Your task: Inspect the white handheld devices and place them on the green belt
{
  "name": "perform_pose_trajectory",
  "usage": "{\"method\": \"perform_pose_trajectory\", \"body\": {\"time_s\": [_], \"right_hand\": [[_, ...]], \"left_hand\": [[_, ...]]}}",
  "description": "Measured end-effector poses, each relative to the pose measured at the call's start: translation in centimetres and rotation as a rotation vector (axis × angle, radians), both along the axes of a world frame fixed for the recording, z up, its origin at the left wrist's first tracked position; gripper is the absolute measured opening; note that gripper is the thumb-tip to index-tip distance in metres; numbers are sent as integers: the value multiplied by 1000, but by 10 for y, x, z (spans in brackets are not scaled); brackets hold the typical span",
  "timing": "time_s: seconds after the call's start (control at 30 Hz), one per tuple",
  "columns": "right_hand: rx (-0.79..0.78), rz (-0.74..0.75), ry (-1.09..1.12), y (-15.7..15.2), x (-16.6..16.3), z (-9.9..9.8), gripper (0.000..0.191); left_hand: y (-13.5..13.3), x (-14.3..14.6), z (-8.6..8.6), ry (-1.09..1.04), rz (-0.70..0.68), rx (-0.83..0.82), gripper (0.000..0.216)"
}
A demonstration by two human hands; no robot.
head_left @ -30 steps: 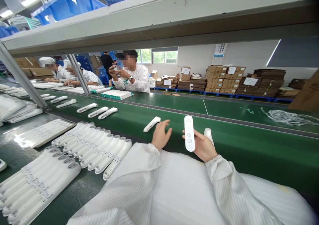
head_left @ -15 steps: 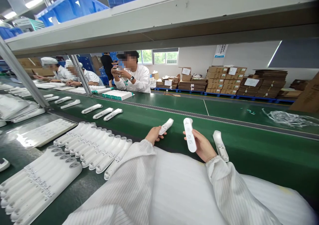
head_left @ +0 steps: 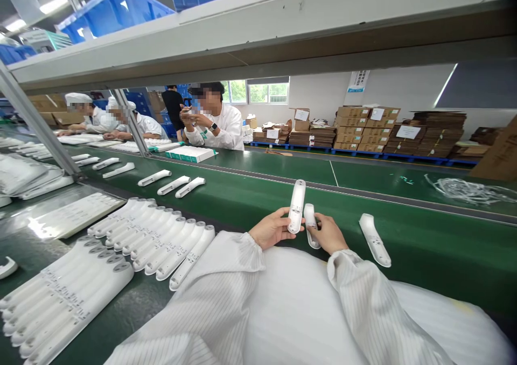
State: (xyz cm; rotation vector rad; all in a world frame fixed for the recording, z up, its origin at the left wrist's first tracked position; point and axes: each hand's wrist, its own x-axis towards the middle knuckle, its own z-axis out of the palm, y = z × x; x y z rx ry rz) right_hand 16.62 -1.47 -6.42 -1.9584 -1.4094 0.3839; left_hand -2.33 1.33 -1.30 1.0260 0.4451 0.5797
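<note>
Raised above the green belt, a long white plastic housing (head_left: 298, 198) stands nearly upright in my left hand (head_left: 271, 229), whose fingers pinch its lower end. Small dark markings and openings show on its facing side. Close beside it on the right, my right hand (head_left: 330, 233) grips a second white housing (head_left: 310, 215), with fingers over its middle. Whether the two housings touch, I cannot tell. A similar loose housing (head_left: 375, 240) lies on the belt to the right of my right hand.
Several more housings (head_left: 190, 187) lie spaced along the green belt (head_left: 250, 192). To the left, rows of housings (head_left: 177, 246) rest side by side on the bench. A shelf (head_left: 258, 36) crosses overhead. Several co-workers (head_left: 218, 120) sit across the line. Bundled white cords (head_left: 464, 190) lie far right.
My left hand has moved right and turned its housing upright. My right hand has turned its housing so a marked inner side shows. The loose housings on the belt have shifted right.
</note>
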Motion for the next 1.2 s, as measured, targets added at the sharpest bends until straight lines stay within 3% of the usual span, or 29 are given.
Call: {"method": "perform_pose_trajectory", "body": {"time_s": [0.13, 0.3, 0.47, 0.7, 0.97, 1.2], "right_hand": [[45, -6, 60, -1, 5, -3, 40], [253, -8, 132, -7, -3, 10, 31], [389, 95, 689, -15, -25, 31, 24], [248, 315, 1315, -22, -34, 41, 27], [110, 442, 1517, -28, -30, 49, 22], [76, 432, 1447, -29, -28, 48, 24]], "left_hand": [[-3, 2, 0, -30, -59, 38, 53], [-4, 1, 1, -20, -94, 71, 67], [-5, 4, 2, 36, -81, 155, 75], [-3, 15, -12, 209, 133, 598, 85], [1, 12, -7, 282, 242, 449, 48], [4, 10, -6, 263, 256, 368, 41]]}}
